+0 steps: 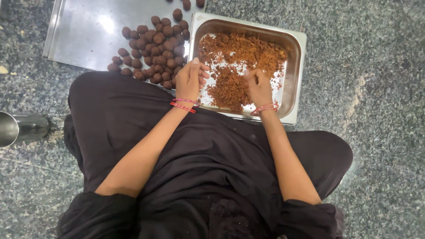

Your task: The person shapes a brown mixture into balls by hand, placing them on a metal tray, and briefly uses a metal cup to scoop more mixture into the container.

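1. We see a speckled grey stone floor (376, 88) carrying everything.
2. Flat steel tray (84, 31) lies on it at upper left.
3. Deep steel pan (297, 48) sits just right of the tray, edges touching or overlapping.
4. Steel cup (17, 128) lies on its side at the left edge.
5. The person sits cross-legged on it.

Place: a kitchen floor where I sit preparing food.
Signs: speckled granite floor (380, 88), steel tray (84, 31), steel pan (296, 53) of brown crumbs.
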